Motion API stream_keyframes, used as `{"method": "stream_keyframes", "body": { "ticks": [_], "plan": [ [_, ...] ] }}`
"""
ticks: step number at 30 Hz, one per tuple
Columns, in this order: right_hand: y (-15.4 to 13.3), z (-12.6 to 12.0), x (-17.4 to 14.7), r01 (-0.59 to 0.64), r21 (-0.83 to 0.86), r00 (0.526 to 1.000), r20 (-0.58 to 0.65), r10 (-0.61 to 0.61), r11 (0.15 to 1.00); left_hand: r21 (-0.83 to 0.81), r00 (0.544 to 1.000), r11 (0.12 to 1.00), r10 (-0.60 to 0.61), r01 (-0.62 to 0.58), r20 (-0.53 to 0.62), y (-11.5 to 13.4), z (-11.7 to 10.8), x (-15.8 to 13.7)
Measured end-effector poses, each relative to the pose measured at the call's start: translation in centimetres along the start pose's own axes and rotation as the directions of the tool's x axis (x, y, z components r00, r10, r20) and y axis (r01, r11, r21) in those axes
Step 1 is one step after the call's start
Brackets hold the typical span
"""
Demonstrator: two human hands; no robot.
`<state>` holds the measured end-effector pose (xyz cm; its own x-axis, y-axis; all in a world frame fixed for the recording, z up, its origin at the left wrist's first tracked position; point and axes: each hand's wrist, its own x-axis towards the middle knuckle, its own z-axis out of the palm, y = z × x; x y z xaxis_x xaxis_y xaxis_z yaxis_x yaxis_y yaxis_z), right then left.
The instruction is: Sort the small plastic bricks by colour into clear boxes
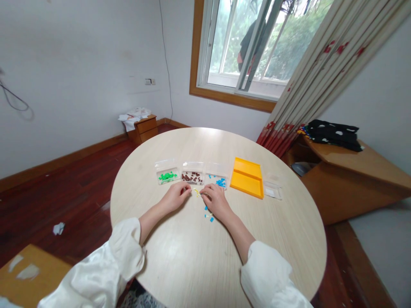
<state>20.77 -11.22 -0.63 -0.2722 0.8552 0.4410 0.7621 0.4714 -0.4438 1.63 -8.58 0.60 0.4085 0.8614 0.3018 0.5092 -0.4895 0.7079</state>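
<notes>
Small yellow and whitish pieces (197,192) lie on the table between my two hands. My left hand (176,196) rests just left of them, fingers curled and thumb close to the fingertips; anything pinched there is too small to make out. From the right, my right hand (217,200) reaches to the pieces with its fingertips pinched together at their edge; what it grips is hidden. Below my right hand lie several loose blue pieces (211,219) and a few pale ones. Just beyond the hands stand clear boxes with green pieces (167,176), brown pieces (192,177) and blue pieces (221,182).
An open yellow case (246,183) lies right of the boxes, beside a small clear box (272,191). All stand on a round pale wooden table (192,256). A wooden cabinet (356,179) with dark cloth stands at right, and a small drawer unit (146,127) behind left.
</notes>
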Motion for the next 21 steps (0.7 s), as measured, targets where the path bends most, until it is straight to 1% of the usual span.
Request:
{"method": "stream_keyframes", "body": {
  "ticks": [8, 15, 21],
  "plan": [
    [-0.38, -0.29, 0.1, -0.1, -0.028, 0.995, 0.023, 0.101, 0.995, -0.004, 1.0, 1.0, -0.012, 0.012, 0.005, 0.22, -0.02, -0.18],
    [-0.69, -0.68, 0.09, -0.068, -0.074, 0.995, 0.074, 0.074, 0.995, -0.028, 0.998, 0.999, -0.048, 0.046, -0.045, 0.42, -0.07, -0.19],
    [-0.92, -0.84, -0.03, -0.041, -0.138, 0.993, 0.101, 0.056, 0.99, -0.022, 0.999, 0.999, -0.024, 0.023, -0.038, 0.38, 0.1, -0.16]
  ]
}}
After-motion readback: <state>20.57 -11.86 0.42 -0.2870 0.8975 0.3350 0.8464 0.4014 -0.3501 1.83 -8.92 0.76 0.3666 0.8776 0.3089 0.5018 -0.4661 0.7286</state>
